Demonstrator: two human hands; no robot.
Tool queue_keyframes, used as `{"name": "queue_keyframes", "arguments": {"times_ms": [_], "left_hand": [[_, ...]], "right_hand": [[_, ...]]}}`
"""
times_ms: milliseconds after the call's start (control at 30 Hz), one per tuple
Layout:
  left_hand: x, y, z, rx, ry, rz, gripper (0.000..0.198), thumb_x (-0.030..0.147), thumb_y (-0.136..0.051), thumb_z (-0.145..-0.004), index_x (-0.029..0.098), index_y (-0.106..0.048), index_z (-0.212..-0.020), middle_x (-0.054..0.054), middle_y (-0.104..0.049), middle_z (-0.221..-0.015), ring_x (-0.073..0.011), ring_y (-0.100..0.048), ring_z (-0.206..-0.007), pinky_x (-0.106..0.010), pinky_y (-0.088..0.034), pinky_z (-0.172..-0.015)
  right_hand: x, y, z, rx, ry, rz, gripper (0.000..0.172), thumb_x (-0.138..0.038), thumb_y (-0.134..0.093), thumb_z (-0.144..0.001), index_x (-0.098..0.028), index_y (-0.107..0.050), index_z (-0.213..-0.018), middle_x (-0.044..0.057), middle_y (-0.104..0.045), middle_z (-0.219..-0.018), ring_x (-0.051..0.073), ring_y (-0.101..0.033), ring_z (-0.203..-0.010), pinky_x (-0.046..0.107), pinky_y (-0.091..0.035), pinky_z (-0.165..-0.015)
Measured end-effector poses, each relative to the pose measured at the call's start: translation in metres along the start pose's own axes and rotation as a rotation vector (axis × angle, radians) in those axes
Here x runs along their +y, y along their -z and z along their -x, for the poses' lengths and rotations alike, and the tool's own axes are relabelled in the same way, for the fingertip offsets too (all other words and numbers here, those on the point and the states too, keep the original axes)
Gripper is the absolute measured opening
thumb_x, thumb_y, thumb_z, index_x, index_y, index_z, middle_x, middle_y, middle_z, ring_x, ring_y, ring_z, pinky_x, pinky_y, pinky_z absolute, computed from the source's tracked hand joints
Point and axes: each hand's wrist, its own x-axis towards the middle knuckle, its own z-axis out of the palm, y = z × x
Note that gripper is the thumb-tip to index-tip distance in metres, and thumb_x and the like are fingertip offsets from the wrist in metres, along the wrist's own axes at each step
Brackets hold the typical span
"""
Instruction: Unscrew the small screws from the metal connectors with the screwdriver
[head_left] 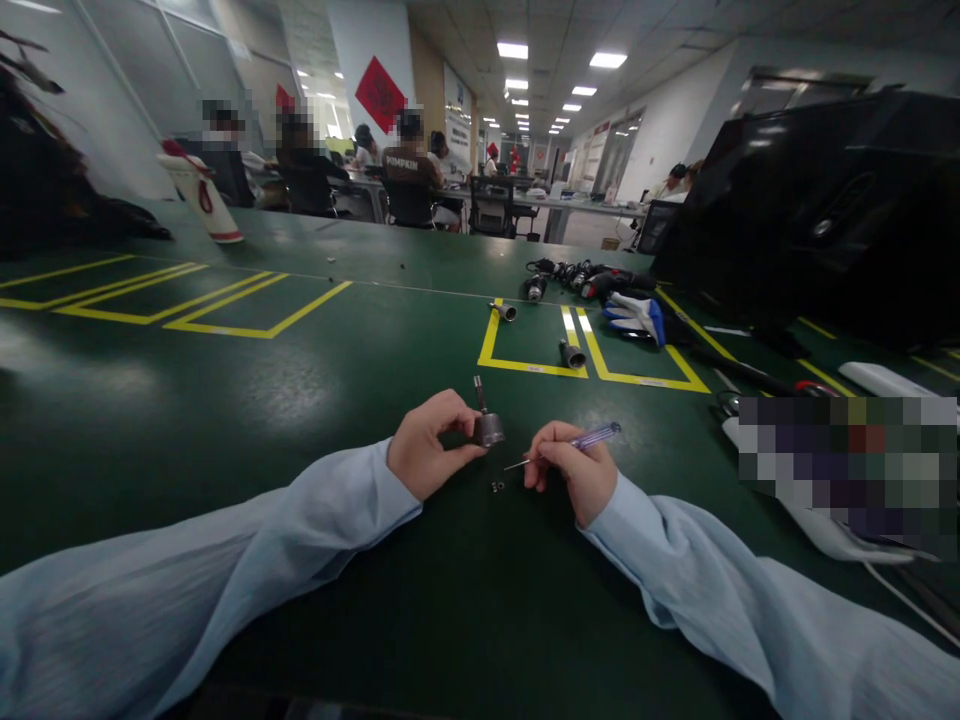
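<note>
My left hand [433, 447] pinches a hole saw [490, 431], a dark metal cup with its shank pointing up. Between the fingers of my right hand [574, 462] is a small screwdriver with a clear purple handle [597, 435]. Its thin shaft points left and down, toward some tiny dark metal parts [497, 487] on the green table [480, 600]. The screwdriver tip and the hole saw are apart. Two similar cup-shaped metal bits lie further off, one [505, 312] at a yellow tape line and another [573, 356] inside a taped frame.
Power tools with cables [585, 277] and a blue-and-white glove [634, 316] lie at the back right. A large black object [817, 210] stands at the right, above a white item [795, 500] that is partly blurred. A white cup [204, 197] stands back left. Several people sit beyond.
</note>
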Motion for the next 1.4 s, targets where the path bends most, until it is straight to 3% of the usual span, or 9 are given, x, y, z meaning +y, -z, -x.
{"name": "queue_keyframes", "arguments": {"times_ms": [133,300,467,633,900,1133,1267,1400], "left_hand": [[0.007,-0.001,0.006,-0.061,-0.274,-0.28,0.015,0.009,-0.056,-0.071,0.015,-0.047,-0.061,-0.005,-0.058,-0.083,-0.0149,-0.054,-0.077,-0.027,-0.046,-0.066],[0.004,-0.003,0.006,-0.167,-0.44,-0.422,0.014,0.009,-0.05,-0.076,0.015,-0.05,-0.063,-0.005,-0.06,-0.084,-0.0136,-0.053,-0.075,-0.025,-0.044,-0.064],[-0.001,-0.001,0.007,-0.123,-0.525,-0.429,0.013,0.009,-0.048,-0.078,0.014,-0.053,-0.067,-0.007,-0.06,-0.089,-0.014,-0.053,-0.077,-0.027,-0.045,-0.068],[-0.002,-0.002,0.007,-0.102,-0.503,-0.458,0.015,0.009,-0.05,-0.076,0.014,-0.051,-0.062,-0.006,-0.06,-0.084,-0.0136,-0.053,-0.074,-0.025,-0.045,-0.063],[-0.004,-0.004,0.006,-0.152,-0.605,-0.419,0.015,0.007,-0.045,-0.079,0.014,-0.058,-0.076,-0.007,-0.061,-0.09,-0.0149,-0.054,-0.081,-0.027,-0.046,-0.07],[-0.001,-0.002,0.007,-0.173,-0.515,-0.453,0.015,0.006,-0.046,-0.076,0.014,-0.053,-0.065,-0.006,-0.061,-0.087,-0.0149,-0.054,-0.077,-0.027,-0.045,-0.065],[-0.001,0.0,0.005,-0.111,-0.214,-0.246,0.021,0.01,-0.059,-0.068,0.014,-0.045,-0.054,-0.004,-0.056,-0.078,-0.015,-0.056,-0.075,-0.025,-0.045,-0.06],[-0.006,-0.001,-0.001,-0.023,0.154,0.126,0.023,0.013,-0.068,-0.058,0.014,-0.045,-0.059,-0.001,-0.054,-0.074,-0.0157,-0.058,-0.074,-0.028,-0.049,-0.061]], "right_hand": [[0.0,-0.001,0.001,-0.011,0.003,0.024,0.01,-0.021,-0.049,-0.061,-0.015,-0.053,-0.055,-0.001,-0.056,-0.04,0.009,-0.048,-0.037,0.02,-0.038,-0.038],[0.0,0.0,0.001,-0.016,0.002,0.035,0.01,-0.022,-0.049,-0.06,-0.015,-0.054,-0.054,-0.002,-0.055,-0.038,0.009,-0.047,-0.035,0.018,-0.036,-0.036],[-0.002,-0.002,0.001,0.026,-0.024,0.037,0.01,-0.024,-0.049,-0.056,-0.016,-0.051,-0.051,-0.003,-0.052,-0.035,0.008,-0.046,-0.032,0.017,-0.032,-0.033],[-0.001,-0.002,0.002,0.01,-0.024,0.058,0.011,-0.024,-0.049,-0.057,-0.016,-0.052,-0.052,-0.002,-0.053,-0.036,0.008,-0.046,-0.034,0.017,-0.034,-0.034],[0.0,0.0,0.002,-0.005,-0.004,0.095,0.011,-0.023,-0.047,-0.059,-0.016,-0.052,-0.054,-0.003,-0.052,-0.037,0.008,-0.046,-0.035,0.017,-0.034,-0.035],[0.002,-0.001,0.002,0.0,0.007,0.113,0.011,-0.024,-0.048,-0.06,-0.016,-0.051,-0.054,-0.004,-0.05,-0.035,0.007,-0.044,-0.033,0.016,-0.031,-0.034],[0.004,0.0,0.004,-0.006,0.067,0.09,0.011,-0.021,-0.047,-0.064,-0.016,-0.052,-0.056,-0.003,-0.051,-0.038,0.008,-0.045,-0.036,0.017,-0.033,-0.036],[0.003,0.003,0.006,-0.041,0.209,0.131,0.011,-0.019,-0.047,-0.07,-0.016,-0.055,-0.062,-0.001,-0.057,-0.05,0.009,-0.052,-0.047,0.02,-0.041,-0.045]]}}
